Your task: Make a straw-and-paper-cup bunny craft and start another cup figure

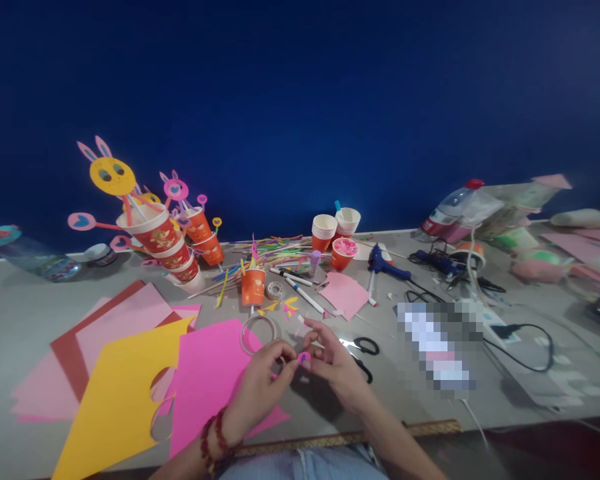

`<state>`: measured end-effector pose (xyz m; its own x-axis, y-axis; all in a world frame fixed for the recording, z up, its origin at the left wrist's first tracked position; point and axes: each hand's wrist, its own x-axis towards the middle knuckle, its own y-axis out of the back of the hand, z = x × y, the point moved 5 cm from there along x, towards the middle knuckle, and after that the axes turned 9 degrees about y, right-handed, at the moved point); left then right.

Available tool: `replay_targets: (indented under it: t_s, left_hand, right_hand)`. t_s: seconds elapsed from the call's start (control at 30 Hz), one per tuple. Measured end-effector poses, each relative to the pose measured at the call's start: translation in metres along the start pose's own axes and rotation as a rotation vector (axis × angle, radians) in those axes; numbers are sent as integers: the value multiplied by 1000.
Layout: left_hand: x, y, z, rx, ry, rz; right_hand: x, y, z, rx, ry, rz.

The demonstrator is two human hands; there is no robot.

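Note:
My left hand (267,377), with a red bead bracelet at its wrist, pinches one edge of a small pink paper disc (305,358). The disc carries a small blue mark. My right hand (333,363) grips the disc from the other side, and a small white scrap (301,319) shows near its index fingertip. Both hands are together over the front of the table. Black-handled scissors (365,347) lie just right of my right hand. A tape roll (259,335) rests on bright pink paper (210,367) behind my left hand.
Yellow paper (125,393) lies at left. Behind stand decorated cups (167,243), an orange cup (253,288), pens (305,295) and a cup of pink pieces (345,252). A blue glue gun (387,265), cables and a blurred-out rectangular object (437,347) are at right.

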<state>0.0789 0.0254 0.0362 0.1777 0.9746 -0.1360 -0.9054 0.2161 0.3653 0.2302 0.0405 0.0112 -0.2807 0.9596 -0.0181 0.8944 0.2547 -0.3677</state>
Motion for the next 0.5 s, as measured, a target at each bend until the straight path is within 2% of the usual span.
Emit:
replay_targets:
  t_s: [0.1,0.2,0.37,0.5]
  left_hand:
    - [2,0,-2,-102,50,4]
    - [4,0,-4,-194,103,-43]
    - [6,2,-3,-247,114,-75]
    - [5,-1,-7,-320,128,-36]
  right_hand:
    - [-1,-2,-5,-33,26,-3]
    - [1,0,-10,-69,96,2]
    - [4,1,-14,-142,166,-29]
    - [1,-2,-16,-232,270,60]
